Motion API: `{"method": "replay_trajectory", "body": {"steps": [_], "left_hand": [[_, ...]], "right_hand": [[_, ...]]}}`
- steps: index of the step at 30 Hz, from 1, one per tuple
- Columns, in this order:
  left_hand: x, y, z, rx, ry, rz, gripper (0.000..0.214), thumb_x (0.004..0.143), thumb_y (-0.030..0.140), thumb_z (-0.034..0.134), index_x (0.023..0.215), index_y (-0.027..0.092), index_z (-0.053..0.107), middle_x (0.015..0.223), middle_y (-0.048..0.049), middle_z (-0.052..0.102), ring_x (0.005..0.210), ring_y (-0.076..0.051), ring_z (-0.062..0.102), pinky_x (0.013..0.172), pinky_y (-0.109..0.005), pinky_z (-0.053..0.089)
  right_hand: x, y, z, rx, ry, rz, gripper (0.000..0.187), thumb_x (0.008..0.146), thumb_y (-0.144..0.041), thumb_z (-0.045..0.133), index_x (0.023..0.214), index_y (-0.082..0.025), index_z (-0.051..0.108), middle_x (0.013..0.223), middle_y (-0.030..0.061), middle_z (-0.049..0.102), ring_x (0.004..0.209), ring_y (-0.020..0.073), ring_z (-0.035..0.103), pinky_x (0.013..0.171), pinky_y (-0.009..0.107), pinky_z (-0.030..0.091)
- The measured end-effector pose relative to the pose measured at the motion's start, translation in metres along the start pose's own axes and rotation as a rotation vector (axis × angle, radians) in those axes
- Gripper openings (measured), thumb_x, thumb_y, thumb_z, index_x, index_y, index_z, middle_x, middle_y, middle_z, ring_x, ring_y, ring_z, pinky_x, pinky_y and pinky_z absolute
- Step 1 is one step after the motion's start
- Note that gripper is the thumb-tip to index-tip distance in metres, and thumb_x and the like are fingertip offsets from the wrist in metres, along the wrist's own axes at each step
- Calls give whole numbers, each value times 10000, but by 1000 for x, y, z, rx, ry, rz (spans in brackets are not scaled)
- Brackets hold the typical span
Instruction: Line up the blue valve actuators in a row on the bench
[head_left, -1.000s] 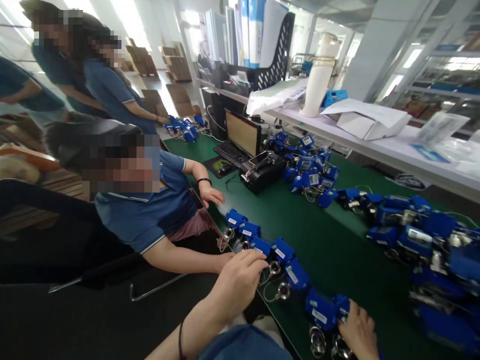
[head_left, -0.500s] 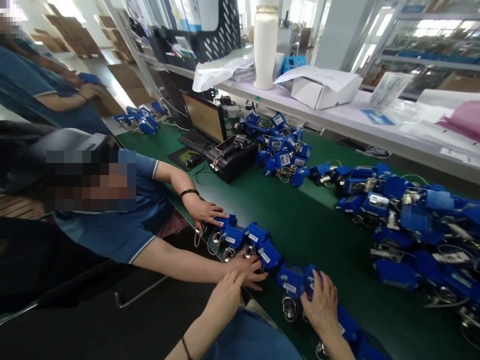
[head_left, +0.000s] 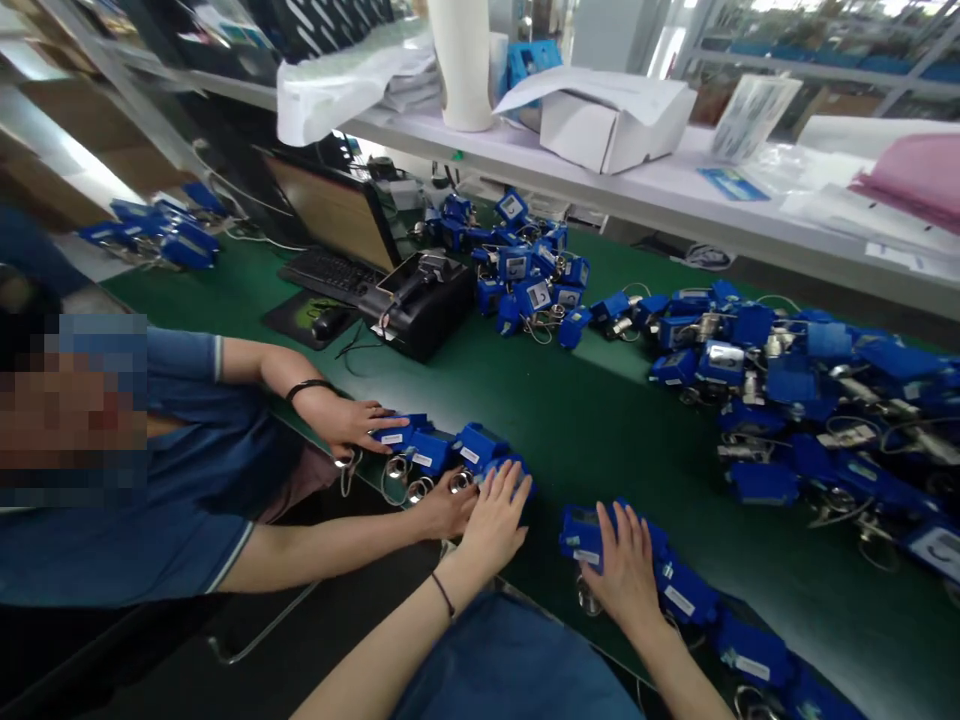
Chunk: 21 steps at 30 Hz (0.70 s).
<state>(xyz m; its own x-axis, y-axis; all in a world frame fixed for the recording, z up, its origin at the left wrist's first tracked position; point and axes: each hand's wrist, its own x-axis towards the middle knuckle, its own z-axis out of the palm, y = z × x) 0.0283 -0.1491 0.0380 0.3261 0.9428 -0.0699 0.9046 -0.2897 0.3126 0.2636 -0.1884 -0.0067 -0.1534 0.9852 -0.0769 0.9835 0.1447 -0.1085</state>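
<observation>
Blue units with shiny metal fittings are lining the near edge of the green bench (head_left: 570,420) in 2 groups, set apart from each other. Left hand (head_left: 495,515) is lying over the right end of the left group (head_left: 431,452), fingers slightly apart, grip not closed round anything. Right hand (head_left: 624,570) is resting on the left end of the right group (head_left: 688,597), fingers spread across the tops, grip apart too. Co-worker's braceleted hand (head_left: 352,422) is touching the leftmost unit; their other hand (head_left: 448,505) is sitting at the fittings, just beside the left hand.

Further back, 3 blue piles: large pile (head_left: 791,375) is filling the right side, middle pile (head_left: 529,275) is sitting beside a black box (head_left: 431,325), small pile (head_left: 161,232) is lying far left. Monitor (head_left: 334,205) and keyboard (head_left: 334,270) are standing left of the box. White carton (head_left: 574,125) is sitting on the shelf (head_left: 517,155).
</observation>
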Motion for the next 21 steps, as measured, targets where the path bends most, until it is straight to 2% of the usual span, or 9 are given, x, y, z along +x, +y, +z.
{"method": "replay_trajectory", "body": {"steps": [4,6,8,12,15,18,21], "left_hand": [[6,5,15,-57,-107,227,849,702,316,692,1410,157,250,1498,-166,213,1397,-323,136,1127,-470,231],[6,16,28,-87,-158,346,904,695,349,705,1424,150,210,1499,-178,204,1393,-330,152,1114,-478,250],[8,32,42,-109,-183,432,856,733,341,671,1426,151,206,1492,-174,229,1386,-320,184,1102,-478,271],[20,65,66,-105,-198,459,539,888,241,426,1397,141,280,1403,-186,379,1300,-291,363,1002,-490,391],[33,77,79,-63,-215,422,471,898,214,368,1356,110,343,1294,-211,468,1187,-301,468,874,-493,474],[44,70,84,-29,-240,433,471,867,261,449,1316,129,393,1236,-186,503,1122,-295,495,820,-475,498],[53,41,75,-2,-240,415,526,829,293,528,1310,140,383,1206,-166,512,1094,-281,495,831,-457,491]], "right_hand": [[0,13,-12,5,-45,191,849,724,-456,600,1436,-166,239,1486,162,195,1377,364,132,1087,535,160],[-2,22,-18,19,-88,278,870,722,-449,595,1443,-162,203,1475,162,223,1370,348,173,1078,502,209],[-3,33,-23,42,-154,321,857,719,-405,588,1443,-167,196,1461,153,257,1353,328,238,1068,464,249],[2,55,-25,135,-331,308,839,680,-268,557,1440,-165,217,1460,139,253,1294,300,369,1023,395,340],[4,69,-17,223,-368,288,785,684,-183,464,1435,-171,236,1440,121,294,1222,269,465,981,360,393],[1,85,0,295,-304,266,730,699,-158,380,1419,-188,266,1420,104,331,1162,259,521,952,370,422],[2,108,23,354,-319,243,724,676,-213,399,1393,-231,301,1412,92,358,1141,276,538,924,395,451]]}}
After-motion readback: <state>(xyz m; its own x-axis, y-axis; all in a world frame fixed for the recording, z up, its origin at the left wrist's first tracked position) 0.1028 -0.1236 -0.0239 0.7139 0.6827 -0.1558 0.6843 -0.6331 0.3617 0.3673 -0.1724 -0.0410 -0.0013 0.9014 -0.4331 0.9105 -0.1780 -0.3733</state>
